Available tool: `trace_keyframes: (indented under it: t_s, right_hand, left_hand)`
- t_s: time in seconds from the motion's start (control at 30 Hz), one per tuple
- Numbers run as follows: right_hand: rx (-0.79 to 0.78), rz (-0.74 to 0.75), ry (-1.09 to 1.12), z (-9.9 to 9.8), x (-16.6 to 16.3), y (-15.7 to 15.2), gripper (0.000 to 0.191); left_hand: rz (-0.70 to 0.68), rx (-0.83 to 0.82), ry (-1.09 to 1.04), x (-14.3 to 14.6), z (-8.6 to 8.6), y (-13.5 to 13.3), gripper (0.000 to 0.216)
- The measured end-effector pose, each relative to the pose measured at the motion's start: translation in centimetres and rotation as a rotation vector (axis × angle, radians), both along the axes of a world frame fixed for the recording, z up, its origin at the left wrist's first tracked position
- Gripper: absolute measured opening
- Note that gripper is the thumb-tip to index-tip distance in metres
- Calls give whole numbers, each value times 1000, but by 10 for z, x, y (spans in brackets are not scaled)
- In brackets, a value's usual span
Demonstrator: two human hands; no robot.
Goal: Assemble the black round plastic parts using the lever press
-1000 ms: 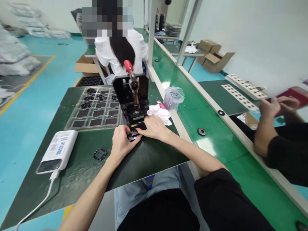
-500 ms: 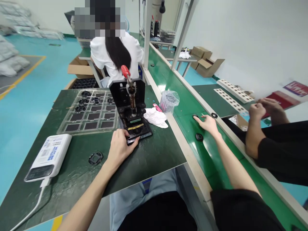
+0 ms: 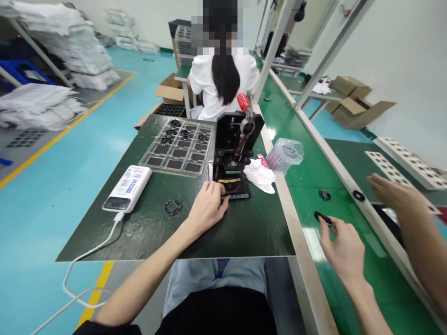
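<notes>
Over the green belt (image 3: 307, 195), right hand (image 3: 344, 251) fingers pinching a black ring (image 3: 323, 217); left hand (image 3: 206, 209) loosely open on the press base (image 3: 233, 186).

Dark green table (image 3: 146, 228), bright green belt (image 3: 307, 177) along its right edge. Black press (image 3: 234, 153) with red-tipped lever (image 3: 243, 102); black rings (image 3: 172, 206); white power bank (image 3: 127, 188), blue-printed label, near the left edge; white cloth (image 3: 260, 174); teal floor (image 3: 70, 153), yellow line.
</notes>
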State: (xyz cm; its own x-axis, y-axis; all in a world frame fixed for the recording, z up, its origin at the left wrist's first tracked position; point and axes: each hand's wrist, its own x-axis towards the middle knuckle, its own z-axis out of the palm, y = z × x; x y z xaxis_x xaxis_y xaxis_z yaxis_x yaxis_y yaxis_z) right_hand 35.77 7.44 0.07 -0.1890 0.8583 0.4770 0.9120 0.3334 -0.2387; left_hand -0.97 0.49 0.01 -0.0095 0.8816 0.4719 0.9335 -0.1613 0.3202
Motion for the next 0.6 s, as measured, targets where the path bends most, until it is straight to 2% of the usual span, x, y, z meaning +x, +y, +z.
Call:
trace_keyframes:
  t_s: [0.1, 0.17, 0.23, 0.3, 0.37, 0.47, 0.53, 0.6]
  right_hand:
    - [149, 378, -141, 3, -61, -14, 21]
    - [131, 573, -203, -3, -104, -28, 20]
    - [82, 682, -235, -9, -136, -41, 24]
    - [-19, 744, -202, -9, -154, -50, 26]
    - [-200, 817, -82, 0, -159, -50, 27]
    - [-435, 895, 185, 18, -157, -33, 24]
    - [-435, 838, 348, 25, -160, -13, 30]
    - [-363, 732, 468, 24, -170, 9, 36]
  left_hand:
    - [-63, 10, -61, 14, -2, -19, 5]
    - [-120, -20, -139, 23, -8, -35, 13]
    - [-156, -48, -202, 28, -13, -50, 23]
    - [-153, -48, -203, 30, -16, -61, 32]
    - [-135, -39, -172, 31, -18, -67, 36]
    - [-126, -66, -135, 32, -18, -69, 37]
    - [-140, -85, -103, 33, -19, -68, 36]
    - [-157, -89, -101, 33, -20, -68, 35]
